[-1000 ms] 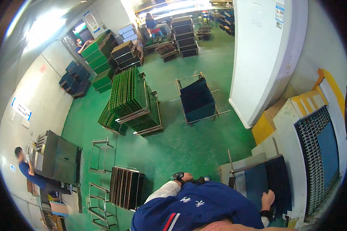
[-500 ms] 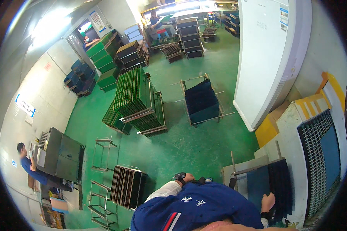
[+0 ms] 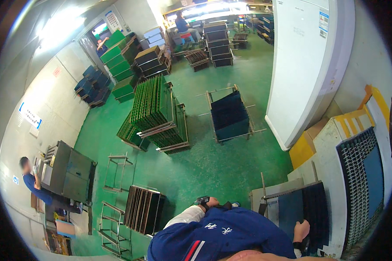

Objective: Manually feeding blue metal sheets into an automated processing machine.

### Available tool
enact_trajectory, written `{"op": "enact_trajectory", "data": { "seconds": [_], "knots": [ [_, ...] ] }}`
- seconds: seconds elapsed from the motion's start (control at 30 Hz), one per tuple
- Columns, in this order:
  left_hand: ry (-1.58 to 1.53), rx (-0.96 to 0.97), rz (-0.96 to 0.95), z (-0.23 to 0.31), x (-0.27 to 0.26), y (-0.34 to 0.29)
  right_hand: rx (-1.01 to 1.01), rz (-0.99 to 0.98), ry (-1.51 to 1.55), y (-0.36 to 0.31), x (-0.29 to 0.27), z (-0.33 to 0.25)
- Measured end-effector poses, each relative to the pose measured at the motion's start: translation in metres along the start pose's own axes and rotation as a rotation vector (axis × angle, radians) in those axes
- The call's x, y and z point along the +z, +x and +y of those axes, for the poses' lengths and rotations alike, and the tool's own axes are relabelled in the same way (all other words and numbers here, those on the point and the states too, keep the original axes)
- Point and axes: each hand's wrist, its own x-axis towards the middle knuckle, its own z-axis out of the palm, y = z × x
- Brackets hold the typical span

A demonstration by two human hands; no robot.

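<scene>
At the lower right my right hand, a dark band at its wrist, is closed at the edge of a dark blue flat board. That board stands in a rack beside a row of darker upright boards. The fingertips are partly hidden. My left hand rests in front of my body near a black strap-like thing. Its fingers look curled, and what they hold, if anything, cannot be made out. A black watch or wristband sits on that wrist.
Ahead on the green floor stand a rack of dark boards and stacked green boards. Empty metal frames and a rack of boards are at left. A white cabinet rises at right. A co-worker stands far left.
The whole view has shifted slightly. My right hand stays at the board's edge with only a slight shift, and my left hand stays in place. A person at the back left has moved an arm.
</scene>
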Motion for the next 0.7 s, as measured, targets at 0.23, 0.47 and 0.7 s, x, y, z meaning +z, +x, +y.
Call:
{"op": "enact_trajectory", "data": {
  "seconds": [0.23,0.47,0.7],
  "knots": [
    [-0.410,-0.140,0.277,0.108,-0.059,-0.065,0.011,0.009,0.014,-0.001,0.005,0.004],
    [-0.253,-0.262,0.129,0.023,-0.008,-0.018,-0.019,-0.010,-0.005,-0.001,0.000,0.003],
    [-0.157,-0.147,0.150,0.036,-0.007,-0.022,-0.025,-0.003,-0.028,-0.002,0.004,0.006]
  ]
}}
